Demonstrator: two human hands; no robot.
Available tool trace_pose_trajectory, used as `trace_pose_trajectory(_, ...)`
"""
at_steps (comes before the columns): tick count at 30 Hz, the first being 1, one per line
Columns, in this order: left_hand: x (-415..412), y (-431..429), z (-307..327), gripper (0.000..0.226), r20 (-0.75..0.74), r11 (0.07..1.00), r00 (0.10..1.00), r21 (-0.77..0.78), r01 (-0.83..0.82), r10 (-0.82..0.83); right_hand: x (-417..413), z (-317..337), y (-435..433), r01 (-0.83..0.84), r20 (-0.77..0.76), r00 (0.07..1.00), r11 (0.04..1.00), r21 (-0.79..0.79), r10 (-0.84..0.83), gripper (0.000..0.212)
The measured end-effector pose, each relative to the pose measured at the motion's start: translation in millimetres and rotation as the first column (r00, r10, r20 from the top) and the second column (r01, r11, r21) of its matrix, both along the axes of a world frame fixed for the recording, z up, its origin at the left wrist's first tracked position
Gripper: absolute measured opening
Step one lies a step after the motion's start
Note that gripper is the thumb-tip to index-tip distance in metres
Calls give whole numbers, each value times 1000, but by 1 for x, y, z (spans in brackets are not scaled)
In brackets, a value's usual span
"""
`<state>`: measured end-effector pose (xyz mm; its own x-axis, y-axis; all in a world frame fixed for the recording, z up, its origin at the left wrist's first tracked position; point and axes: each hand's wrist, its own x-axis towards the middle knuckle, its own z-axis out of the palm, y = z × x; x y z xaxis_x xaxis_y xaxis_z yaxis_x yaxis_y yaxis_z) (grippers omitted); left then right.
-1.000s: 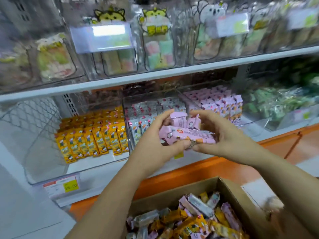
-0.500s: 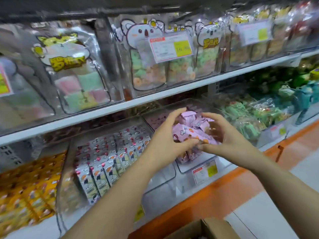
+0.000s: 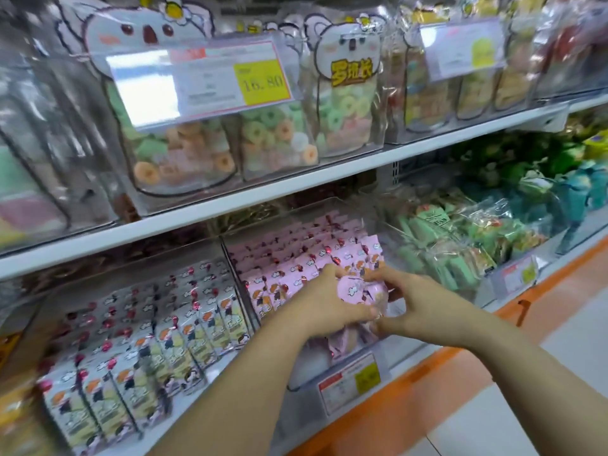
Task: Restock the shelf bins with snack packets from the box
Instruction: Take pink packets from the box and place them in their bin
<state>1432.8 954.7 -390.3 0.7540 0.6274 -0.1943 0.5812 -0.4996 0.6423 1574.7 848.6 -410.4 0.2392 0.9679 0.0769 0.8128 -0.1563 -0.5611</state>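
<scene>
Now my left hand and right hand both curl round a clutch of pink packets, held low inside the front of the clear bin.

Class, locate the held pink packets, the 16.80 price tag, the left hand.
pink packets (image 3: 353, 291), head view, front wrapper
16.80 price tag (image 3: 263, 82), head view, yellow patch
left hand (image 3: 329, 307), head view, its back

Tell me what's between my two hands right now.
A bunch of pink snack packets, gripped from both sides by the left hand and right hand above the front of the clear bin, as the head view shows.
</scene>
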Motion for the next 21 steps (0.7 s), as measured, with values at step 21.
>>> trace_pose_trajectory(21,1,-13,-1,56,408,951,874,-258,-168,265,17,7,0,194,-180,972,950,244,-152,37)
